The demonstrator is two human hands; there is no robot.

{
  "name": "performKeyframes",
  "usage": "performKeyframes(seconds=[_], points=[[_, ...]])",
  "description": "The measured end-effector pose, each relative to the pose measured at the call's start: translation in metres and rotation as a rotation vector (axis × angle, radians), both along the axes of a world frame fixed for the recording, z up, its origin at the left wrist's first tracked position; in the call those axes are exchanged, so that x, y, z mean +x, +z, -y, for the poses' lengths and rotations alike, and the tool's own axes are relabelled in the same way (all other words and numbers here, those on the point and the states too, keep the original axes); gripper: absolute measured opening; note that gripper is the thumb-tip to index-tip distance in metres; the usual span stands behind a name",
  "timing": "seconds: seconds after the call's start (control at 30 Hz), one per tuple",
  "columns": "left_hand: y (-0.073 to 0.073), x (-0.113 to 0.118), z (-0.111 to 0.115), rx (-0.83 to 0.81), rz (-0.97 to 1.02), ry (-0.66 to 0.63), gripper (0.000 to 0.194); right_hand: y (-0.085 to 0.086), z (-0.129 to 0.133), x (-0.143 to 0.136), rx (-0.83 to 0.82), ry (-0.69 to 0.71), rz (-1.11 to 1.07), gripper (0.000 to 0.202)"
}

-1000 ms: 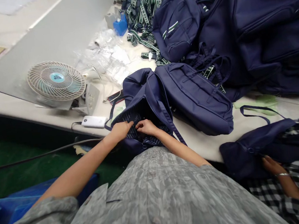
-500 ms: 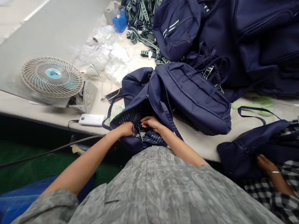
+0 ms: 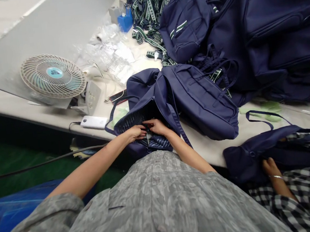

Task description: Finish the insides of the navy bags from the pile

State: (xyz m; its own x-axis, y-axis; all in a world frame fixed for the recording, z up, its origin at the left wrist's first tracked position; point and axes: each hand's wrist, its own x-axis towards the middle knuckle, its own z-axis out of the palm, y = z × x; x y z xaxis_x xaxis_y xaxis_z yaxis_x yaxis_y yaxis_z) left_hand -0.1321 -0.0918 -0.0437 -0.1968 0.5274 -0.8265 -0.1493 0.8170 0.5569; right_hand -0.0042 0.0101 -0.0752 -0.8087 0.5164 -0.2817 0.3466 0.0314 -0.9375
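Note:
An open navy bag (image 3: pixel 144 91) lies at the table's near edge, its mouth toward me and its dark printed lining (image 3: pixel 159 142) showing. My left hand (image 3: pixel 137 132) is inside the opening on the left, fingers closed. Opposite it, my right hand (image 3: pixel 156 127) is closed too, with the fingertips of both hands nearly meeting. Just below the fingertips, a small silvery piece (image 3: pixel 147 136) shows against the lining; its kind is unclear. What the fingers pinch is too small to make out.
A second navy bag (image 3: pixel 202 102) leans against the right side. Navy bags (image 3: pixel 275 25) are piled behind, beside printed straps (image 3: pixel 149 9). A fan (image 3: pixel 53 75), white power bank (image 3: pixel 94 122) and clear plastic (image 3: pixel 110 58) lie left. A co-worker's hand (image 3: pixel 271 167) handles another bag (image 3: pixel 248 158).
My left hand's fingers have stretched toward the right hand, and the right has shifted slightly left. The co-worker's hand has moved a little up and left. The bag stays in place.

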Motion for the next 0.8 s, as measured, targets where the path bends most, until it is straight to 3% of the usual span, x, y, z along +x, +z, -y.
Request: performKeyframes(seconds=[0.1, 0.2, 0.33, 0.47, 0.7, 0.8], points=[[-0.002, 0.002, -0.003, -0.014, 0.032, 0.080, 0.026, -0.008, -0.003, 0.004, 0.212, 0.125, 0.016, 0.053], [-0.010, 0.011, -0.009, -0.038, 0.038, 0.166, 0.016, -0.018, -0.007, 0.005, 0.248, 0.154, 0.019, 0.053], [-0.028, 0.037, -0.017, -0.104, -0.005, 0.276, 0.023, -0.027, -0.011, 0.004, 0.152, 0.082, 0.009, 0.061], [-0.040, 0.063, -0.022, -0.107, -0.013, 0.331, 0.028, -0.029, -0.014, 0.002, -0.035, -0.026, 0.051, 0.053], [-0.043, 0.073, -0.030, -0.054, -0.065, 0.427, 0.026, -0.031, -0.013, 0.001, -0.126, -0.100, 0.079, 0.051], [-0.039, 0.075, -0.029, -0.034, -0.108, 0.454, 0.023, -0.030, -0.012, 0.001, -0.131, -0.145, 0.055, 0.040]])
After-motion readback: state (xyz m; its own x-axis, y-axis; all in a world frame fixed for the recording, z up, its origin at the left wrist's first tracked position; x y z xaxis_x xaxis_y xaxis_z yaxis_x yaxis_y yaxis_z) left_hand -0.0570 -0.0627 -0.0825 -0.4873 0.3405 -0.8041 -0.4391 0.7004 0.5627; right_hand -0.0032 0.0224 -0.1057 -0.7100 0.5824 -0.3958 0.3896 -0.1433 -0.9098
